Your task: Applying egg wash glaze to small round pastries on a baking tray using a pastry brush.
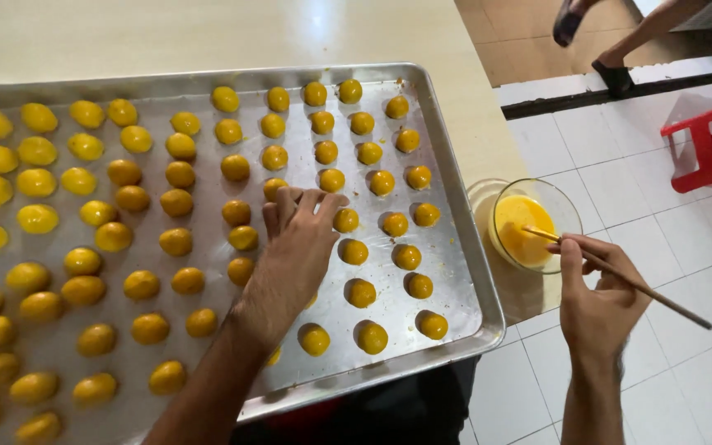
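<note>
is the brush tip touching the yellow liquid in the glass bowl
Touching. The head view shows the right hand holding the brush, its tip dipped into the yellow liquid inside the glass bowl.

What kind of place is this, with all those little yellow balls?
Probably a small bakery or home kitchen. A big metal baking tray holds rows of small yellow dough balls, and the right hand dips a thin brush into a glass bowl of yellow liquid. The left hand rests on the tray.
</note>
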